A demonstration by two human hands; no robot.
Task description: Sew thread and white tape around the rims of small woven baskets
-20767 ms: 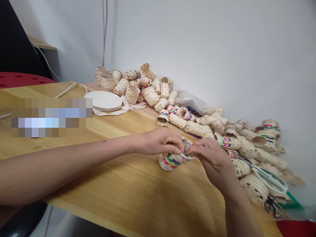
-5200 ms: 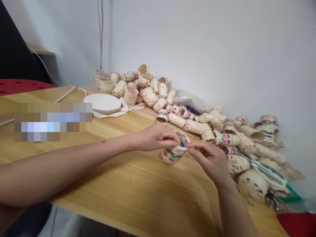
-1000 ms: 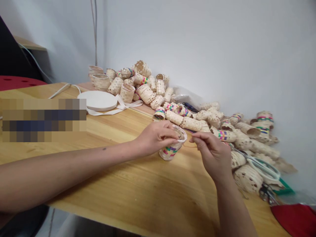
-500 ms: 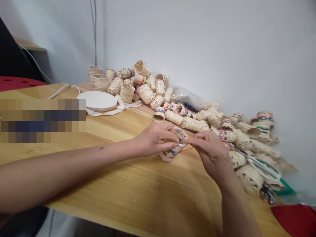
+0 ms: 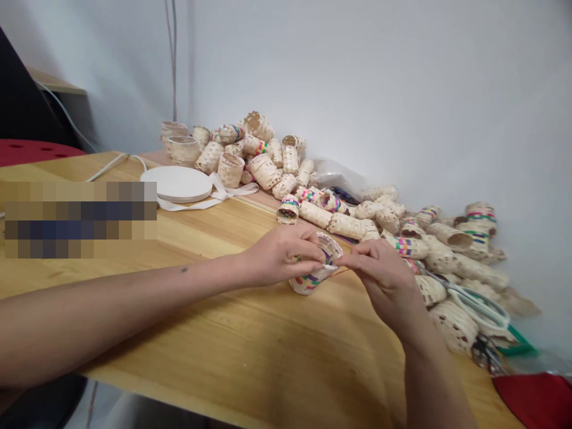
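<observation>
A small woven basket with pink, green, yellow and purple bands sits on the wooden table, its opening tilted toward the right. My left hand is closed on its rim, thumb and fingers pinching the edge where a strip of white trim shows. Close by on the right, my right hand pinches at the same stretch of rim; whatever its fingertips grip is too small to make out. A thin brownish strand lies just below those fingertips. The fingers of my left hand cover part of the basket's near side.
Several woven tubes and baskets are heaped along the wall. A white ribbon roll lies at the back left, its loose end trailing. White-handled scissors rest on the heap at right, near a red cloth. The table has its front edge below.
Both hands stay at the basket's rim with only slight finger shifts. The white trim between them shows a little more, and the basket's opening is slightly more visible.
</observation>
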